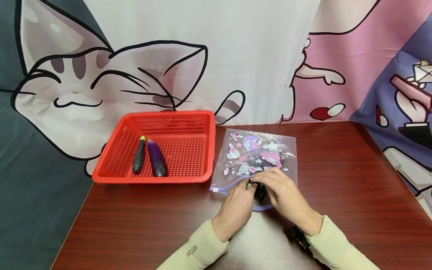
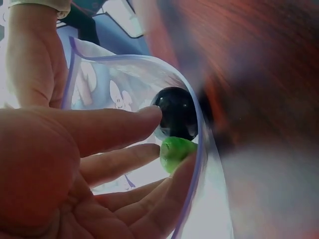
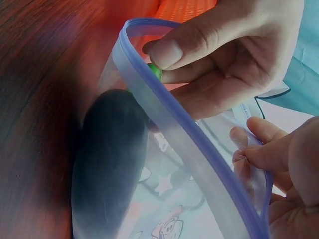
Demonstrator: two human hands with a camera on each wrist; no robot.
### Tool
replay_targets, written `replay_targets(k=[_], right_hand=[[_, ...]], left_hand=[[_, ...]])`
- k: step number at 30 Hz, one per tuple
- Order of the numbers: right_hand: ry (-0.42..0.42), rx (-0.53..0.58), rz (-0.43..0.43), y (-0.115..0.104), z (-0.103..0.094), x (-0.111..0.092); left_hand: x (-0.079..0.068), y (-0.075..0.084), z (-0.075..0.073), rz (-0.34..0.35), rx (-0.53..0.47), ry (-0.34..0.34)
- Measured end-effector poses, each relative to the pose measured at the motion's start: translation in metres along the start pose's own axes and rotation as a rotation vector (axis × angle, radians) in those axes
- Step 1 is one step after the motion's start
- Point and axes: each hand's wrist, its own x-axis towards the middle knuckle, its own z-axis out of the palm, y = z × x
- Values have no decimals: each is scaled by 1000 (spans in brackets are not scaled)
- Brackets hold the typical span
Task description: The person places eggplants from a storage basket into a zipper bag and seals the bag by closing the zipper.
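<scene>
A clear zip bag with cartoon prints lies on the table, its purple-edged mouth held apart toward me. Inside rests a black eggplant, its round end at the opening. Beside it shows the bright green end of a cucumber; the rest of it is hidden. My left hand reaches into the mouth, with its fingers pinching that green end. On the other side, my right hand pinches the bag's edge between thumb and fingers, as the right wrist view shows.
A red plastic basket stands left of the bag. In it lie a dark cucumber with a light green tip and a purple eggplant. The brown table ends at a cartoon-printed curtain.
</scene>
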Motion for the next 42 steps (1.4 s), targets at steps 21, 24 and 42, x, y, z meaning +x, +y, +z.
replay_targets(k=[21, 24, 42], right_hand=[[1, 3, 2, 0, -1, 1], [2, 2, 3, 0, -1, 1], [1, 7, 8, 2, -1, 0]], left_hand=[[-10, 5, -22, -10, 8, -22], [-12, 5, -30, 1, -1, -31], [-20, -16, -79, -14, -140, -103]])
